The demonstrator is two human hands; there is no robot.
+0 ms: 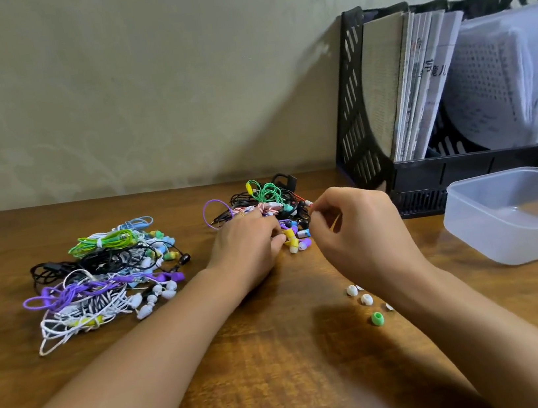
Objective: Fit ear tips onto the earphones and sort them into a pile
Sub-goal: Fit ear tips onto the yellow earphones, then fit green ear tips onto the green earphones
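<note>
Nearest on the wooden table [284,374] lie a few loose ear tips — a green ear tip [377,319] closest, and white ear tips [366,299] just beyond it, partly hidden beside the right forearm. Both bare forearms reach forward across the wood. The right hand [364,228] is raised a little above the table, its fingers curled with thumb and forefinger brought together at a small piece near the far tangle; what exactly it pinches is too small to tell. The left hand [249,244] rests low on the table with its fingers bent down over small earbuds [295,238] — yellow, white, purple and blue — at the near edge of that tangle, though whether it actually grips one cannot be told. The hands sit near each other but do not touch. To the left, well apart from the hands, is a larger pile of earphones [105,278] in purple, white, black, green and striped cords. Just beyond the hands is the smaller tangle of earphones [267,200], with green, purple, black and red cords. At the right stands a clear plastic container [464,228], and behind it, against the patterned wall [140,83], a black file rack [356,122] holding papers and booklets.
</note>
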